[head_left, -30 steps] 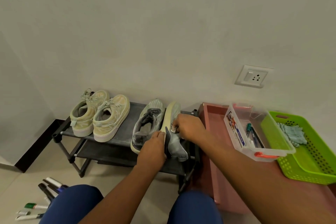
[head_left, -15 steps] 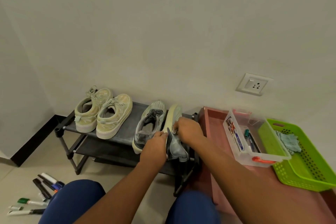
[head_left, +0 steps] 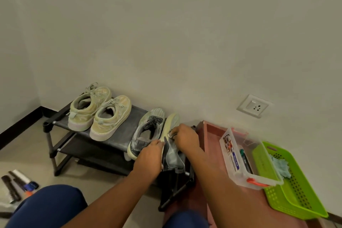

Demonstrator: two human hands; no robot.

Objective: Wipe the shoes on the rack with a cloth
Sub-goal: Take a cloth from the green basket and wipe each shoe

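Right now my right hand [head_left: 187, 138] pinches a small pale cloth [head_left: 171, 134] against the sole of the grey shoe [head_left: 171, 146] tipped on its side, my left hand [head_left: 149, 155] gripping its heel, beside its upright mate [head_left: 146, 133] on the rack [head_left: 114, 135], beige sneakers [head_left: 100, 112] farther left.

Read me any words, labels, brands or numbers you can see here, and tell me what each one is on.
"MULTI BOX", as best it reads, small and sideways: blue strip on the label of the clear plastic box.
Rest of that label: pictures and fine print, too small to read.
Markers on the floor: any print is too blurred.
Shoes on the rack, wall socket, green basket: no readable text.
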